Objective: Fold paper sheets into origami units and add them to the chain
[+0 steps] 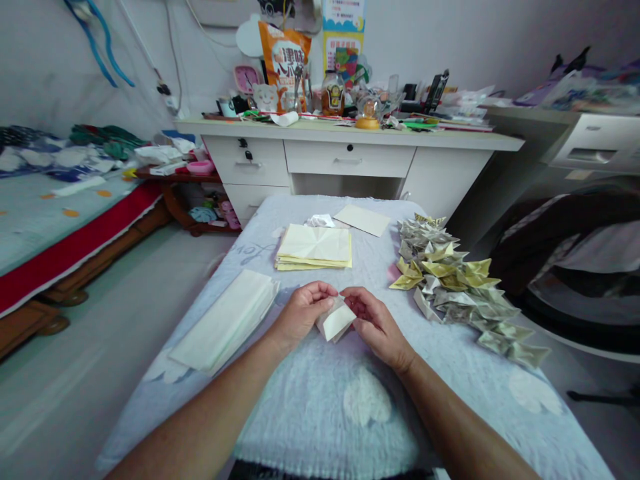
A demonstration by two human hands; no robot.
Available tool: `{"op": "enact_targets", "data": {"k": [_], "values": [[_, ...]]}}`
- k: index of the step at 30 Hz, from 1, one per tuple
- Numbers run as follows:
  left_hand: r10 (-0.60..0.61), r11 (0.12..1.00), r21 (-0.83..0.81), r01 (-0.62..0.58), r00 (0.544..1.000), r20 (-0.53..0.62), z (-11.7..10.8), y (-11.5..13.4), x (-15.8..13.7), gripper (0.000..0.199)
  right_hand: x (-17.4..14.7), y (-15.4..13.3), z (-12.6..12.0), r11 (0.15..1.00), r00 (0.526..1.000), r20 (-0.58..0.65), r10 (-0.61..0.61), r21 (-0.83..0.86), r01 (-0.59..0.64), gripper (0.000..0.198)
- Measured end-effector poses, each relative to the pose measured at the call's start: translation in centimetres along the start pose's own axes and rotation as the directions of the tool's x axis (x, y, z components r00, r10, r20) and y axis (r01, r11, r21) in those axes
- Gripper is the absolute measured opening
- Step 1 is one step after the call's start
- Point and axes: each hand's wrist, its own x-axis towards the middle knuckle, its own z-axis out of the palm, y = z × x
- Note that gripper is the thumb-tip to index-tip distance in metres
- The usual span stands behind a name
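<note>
Between my two hands is a small piece of folded cream paper, held just above the cloth-covered table. My left hand pinches its upper left side with thumb and fingers. On the other side, my right hand has its fingers curled against the paper's right edge. Beyond the hands lies a stack of creased cream and yellow sheets. A long bundle of folded white paper rests to the left. Rows of folded paper pieces, grey and yellow, are nested together on the right.
Behind the stack are a flat card-like sheet and a crumpled white paper. A white desk with a cluttered top stands at the far end. To the left is a bed; a washing machine is on the right.
</note>
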Motion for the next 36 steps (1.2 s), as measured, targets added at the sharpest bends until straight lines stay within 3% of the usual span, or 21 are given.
{"op": "enact_targets", "data": {"k": [2,5,9,15,23,29,36], "values": [[0.013,1.0,-0.003,-0.013,1.0,0.004,-0.1,0.1,-0.1,0.029,0.1,0.1,0.0,0.992,0.995,-0.038,0.087,0.092,-0.084,0.029],[0.042,0.999,-0.001,-0.042,0.999,0.03,0.0,0.2,-0.2,0.039,0.2,0.7,0.1,0.987,0.985,-0.064,0.157,0.036,-0.155,0.023],[0.05,0.998,0.042,-0.051,0.998,0.035,0.2,0.2,-0.2,0.042,0.3,1.6,0.5,0.985,0.987,-0.028,0.161,-0.051,-0.162,0.028],[0.044,0.994,0.104,-0.041,0.999,-0.026,0.2,0.1,0.1,0.022,0.3,1.6,0.6,0.986,0.988,-0.005,0.151,-0.071,-0.151,0.026],[0.061,0.997,0.052,-0.061,0.998,0.001,0.1,0.3,0.0,0.02,0.3,1.5,0.6,0.987,0.987,0.05,0.155,-0.058,-0.152,0.024],[0.112,0.993,0.031,-0.114,0.991,0.067,0.1,0.6,-0.3,0.036,0.3,1.2,0.4,0.986,0.985,-0.013,0.169,-0.002,-0.169,0.026],[0.1,0.979,0.169,-0.117,0.99,0.104,-0.5,0.0,0.1,0.022,0.4,1.3,0.1,0.988,0.986,-0.07,0.153,0.044,-0.15,0.028]]}}
